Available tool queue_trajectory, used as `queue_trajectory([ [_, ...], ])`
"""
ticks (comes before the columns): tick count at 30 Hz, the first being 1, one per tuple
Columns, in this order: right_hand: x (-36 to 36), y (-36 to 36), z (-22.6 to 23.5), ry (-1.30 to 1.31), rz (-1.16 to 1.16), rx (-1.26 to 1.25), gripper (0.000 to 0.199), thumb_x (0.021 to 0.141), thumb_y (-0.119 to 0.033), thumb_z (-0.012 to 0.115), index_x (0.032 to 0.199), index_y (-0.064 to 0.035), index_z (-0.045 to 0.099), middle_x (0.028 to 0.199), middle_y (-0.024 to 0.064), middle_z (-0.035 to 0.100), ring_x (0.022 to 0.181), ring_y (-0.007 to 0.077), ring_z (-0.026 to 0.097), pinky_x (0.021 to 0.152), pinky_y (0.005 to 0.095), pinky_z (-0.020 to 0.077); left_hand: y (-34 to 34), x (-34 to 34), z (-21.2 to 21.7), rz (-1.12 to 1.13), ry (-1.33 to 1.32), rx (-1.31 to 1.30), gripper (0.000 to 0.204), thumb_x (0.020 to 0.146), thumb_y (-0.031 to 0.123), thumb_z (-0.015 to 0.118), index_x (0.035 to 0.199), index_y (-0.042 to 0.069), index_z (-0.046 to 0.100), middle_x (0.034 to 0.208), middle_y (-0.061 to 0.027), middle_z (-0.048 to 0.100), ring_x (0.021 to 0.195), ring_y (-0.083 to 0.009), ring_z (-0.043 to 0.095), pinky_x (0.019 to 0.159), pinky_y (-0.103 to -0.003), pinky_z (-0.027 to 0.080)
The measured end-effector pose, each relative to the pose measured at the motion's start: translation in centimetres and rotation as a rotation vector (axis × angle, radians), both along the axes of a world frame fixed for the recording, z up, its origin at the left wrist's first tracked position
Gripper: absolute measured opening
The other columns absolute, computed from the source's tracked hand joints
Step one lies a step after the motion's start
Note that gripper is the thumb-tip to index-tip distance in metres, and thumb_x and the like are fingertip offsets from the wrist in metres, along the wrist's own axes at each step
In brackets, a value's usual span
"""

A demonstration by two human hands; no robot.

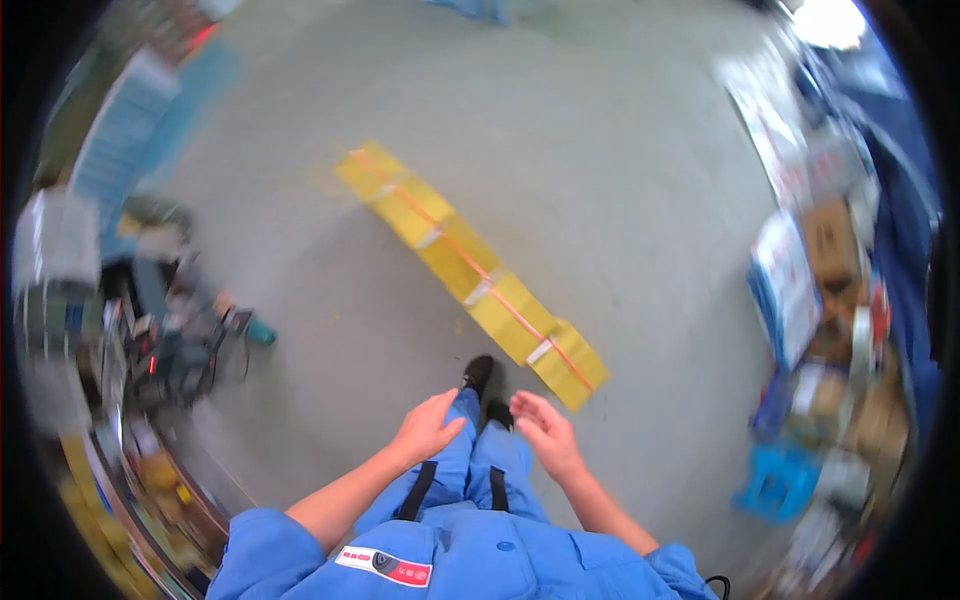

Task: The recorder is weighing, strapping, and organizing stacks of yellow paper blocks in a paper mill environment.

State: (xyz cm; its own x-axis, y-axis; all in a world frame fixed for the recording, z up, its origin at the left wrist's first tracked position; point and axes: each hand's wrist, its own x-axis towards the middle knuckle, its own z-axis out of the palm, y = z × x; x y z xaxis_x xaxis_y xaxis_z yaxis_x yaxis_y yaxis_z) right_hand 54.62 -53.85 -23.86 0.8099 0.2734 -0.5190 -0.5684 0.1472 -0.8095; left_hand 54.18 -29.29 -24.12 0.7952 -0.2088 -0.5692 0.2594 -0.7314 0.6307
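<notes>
My left hand hovers in front of my blue work clothes, its fingers stretched out and nothing in it. Beside it, a short gap away, my right hand is raised with the fingers loosely bent and the thumb apart, also holding nothing. Ahead of my feet a long row of yellow blocks lies slantwise on the floor. An orange line like a strap runs along its top, with several white tabs across it. Its near block sits slightly skewed and is nearest to my right hand, without contact.
Grey floor surrounds the yellow row. Off to the left are a dark power tool and assorted goods, blurred. Cardboard boxes, a white-and-blue packet and a bright blue plastic stool-like item crowd the right side.
</notes>
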Motion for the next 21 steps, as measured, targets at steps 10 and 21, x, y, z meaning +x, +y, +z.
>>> queue_trajectory([
  [10, -1.3, 15.9, 11.0, -0.172, 0.968, 0.149, 0.036, 0.093, -0.003, 0.057, 0.129, 0.0008, 0.055, 0.124, 0.0119, 0.062, 0.114, 0.0214, 0.061, 0.097, 0.0344, 0.0478, 8.7, -24.5, 11.3, 1.044, -0.361, 0.089, 0.05, 0.089, 0.029, 0.062, 0.128, -0.001, 0.055, 0.121, -0.0231, 0.062, 0.112, -0.0371, 0.059, 0.094, -0.043, 0.047],
  [21, -16.4, 44.6, 14.3, -0.089, 1.671, 0.192, 0.031, 0.093, -0.002, 0.053, 0.122, 0.005, 0.058, 0.118, 0.0155, 0.065, 0.108, 0.0246, 0.064, 0.092, 0.0347, 0.05, 17.0, -44.2, 11.1, 1.869, -0.448, 0.24, 0.048, 0.09, 0.032, 0.062, 0.128, 0.002, 0.057, 0.117, -0.0214, 0.065, 0.107, -0.0335, 0.065, 0.09, -0.04, 0.051],
])
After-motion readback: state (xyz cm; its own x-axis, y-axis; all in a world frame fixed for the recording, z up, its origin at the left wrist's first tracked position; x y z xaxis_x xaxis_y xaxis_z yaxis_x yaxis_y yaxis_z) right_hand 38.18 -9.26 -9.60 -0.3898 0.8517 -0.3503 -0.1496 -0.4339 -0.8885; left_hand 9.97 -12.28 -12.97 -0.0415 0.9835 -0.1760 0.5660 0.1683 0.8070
